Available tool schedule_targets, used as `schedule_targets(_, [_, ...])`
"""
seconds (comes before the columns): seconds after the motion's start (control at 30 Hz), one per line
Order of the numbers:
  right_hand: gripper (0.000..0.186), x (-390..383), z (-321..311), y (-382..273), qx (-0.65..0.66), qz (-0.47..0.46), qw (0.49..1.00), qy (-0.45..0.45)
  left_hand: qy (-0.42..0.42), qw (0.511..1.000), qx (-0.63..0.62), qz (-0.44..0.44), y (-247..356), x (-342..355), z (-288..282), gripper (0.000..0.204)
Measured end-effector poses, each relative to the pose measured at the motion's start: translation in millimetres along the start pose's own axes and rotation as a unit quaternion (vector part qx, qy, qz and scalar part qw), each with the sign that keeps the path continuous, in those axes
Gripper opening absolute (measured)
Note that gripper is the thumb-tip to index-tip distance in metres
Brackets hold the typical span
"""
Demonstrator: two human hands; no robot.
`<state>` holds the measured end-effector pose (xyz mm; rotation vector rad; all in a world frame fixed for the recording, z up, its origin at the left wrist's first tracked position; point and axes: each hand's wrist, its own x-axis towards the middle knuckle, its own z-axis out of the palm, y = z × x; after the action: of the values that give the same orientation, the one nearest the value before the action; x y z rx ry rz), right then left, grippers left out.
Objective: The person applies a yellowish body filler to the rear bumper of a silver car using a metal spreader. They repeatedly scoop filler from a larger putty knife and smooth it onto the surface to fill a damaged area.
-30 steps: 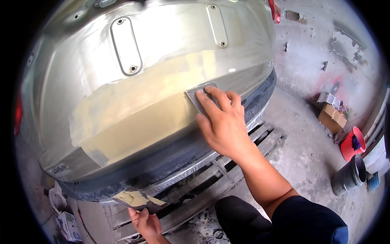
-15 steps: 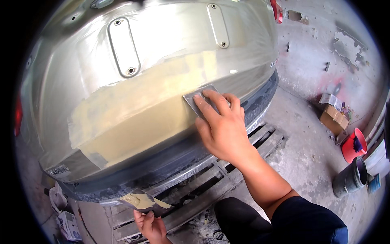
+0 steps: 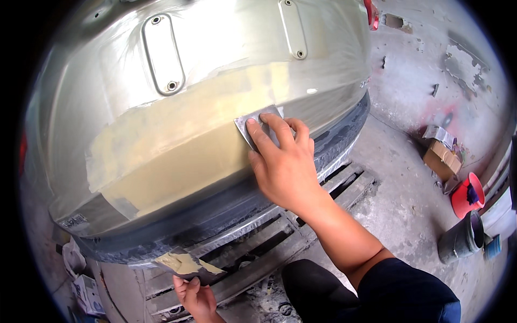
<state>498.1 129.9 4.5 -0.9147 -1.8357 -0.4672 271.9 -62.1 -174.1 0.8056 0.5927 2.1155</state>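
Note:
My right hand (image 3: 285, 161) presses a flat grey putty spreader (image 3: 246, 127) against a silver car tailgate (image 3: 226, 32). Its fingers lie on the blade, at the right part of a wide patch of pale yellow body filler (image 3: 177, 156). Low at the left, my left hand (image 3: 195, 296) pinches the lower edge of a dark mixing plate (image 3: 207, 277). Yellow filler (image 3: 180, 262) is smeared over the top of that plate, which is tilted below the dark bumper (image 3: 188, 215).
A wooden pallet (image 3: 301, 237) lies below the bumper. To the right stand a red bucket (image 3: 466, 196), a dark bucket (image 3: 458, 239) and a cardboard box (image 3: 442, 160) by the stained wall (image 3: 409, 81). A white box (image 3: 89, 295) is at lower left.
My right hand and the spreader have shifted slightly left and up across the filler patch. My left hand with the plate has moved a little left.

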Motion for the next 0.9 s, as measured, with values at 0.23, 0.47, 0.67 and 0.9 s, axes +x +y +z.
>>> schedule_targets(0.23, [0.051,-6.8,9.1,0.3,-0.003,-0.005,1.0,0.003,0.017,1.0,0.008,-0.002,-0.4,-1.0,-6.0,0.054])
schedule_targets(0.47, [0.052,-24.8,18.3,2.9,0.01,-0.003,1.0,-0.001,0.026,1.0,0.001,-0.007,1.4,-0.6,-3.3,0.055])
schedule_targets(0.67, [0.056,-40.6,22.7,3.1,0.006,0.012,0.999,-0.031,0.03,0.999,-0.006,-0.013,1.9,-2.0,-3.9,0.057])
schedule_targets(0.9, [0.055,-61.5,29.8,7.5,0.011,0.016,0.998,-0.052,0.028,0.999,-0.007,-0.017,1.4,-3.3,0.0,0.056])
